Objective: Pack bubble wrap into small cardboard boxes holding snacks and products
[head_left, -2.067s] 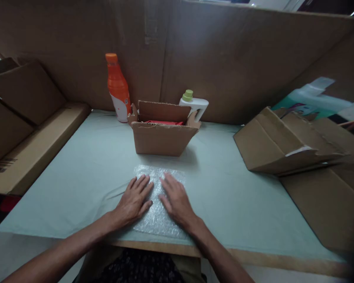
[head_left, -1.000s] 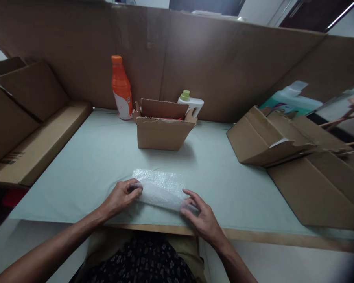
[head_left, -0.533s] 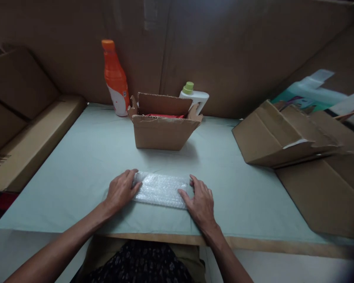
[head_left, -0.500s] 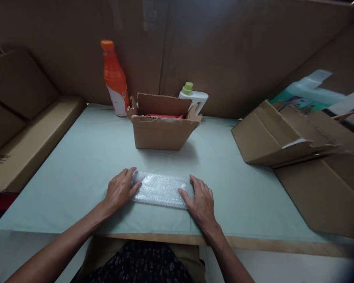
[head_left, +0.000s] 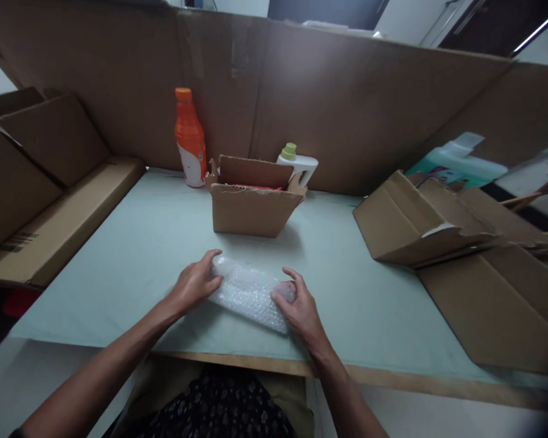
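A folded sheet of clear bubble wrap [head_left: 249, 292] lies near the front of the pale green table [head_left: 141, 243], lifted slightly and slanted. My left hand [head_left: 194, 285] grips its left end. My right hand [head_left: 299, 307] pinches its right end between thumb and fingers. Behind it, toward the back of the table, stands a small open cardboard box [head_left: 252, 204] with something red showing inside.
An orange bottle [head_left: 190, 139] and a white jug with a green cap [head_left: 296, 163] stand at the back by the cardboard wall. Flattened cardboard boxes [head_left: 420, 222] lie on the right, and long cardboard boxes [head_left: 59, 213] line the left edge.
The bubble wrap went from a flat sheet under both palms to a folded strip. Now both hands grip its ends and it is lifted and tilted.
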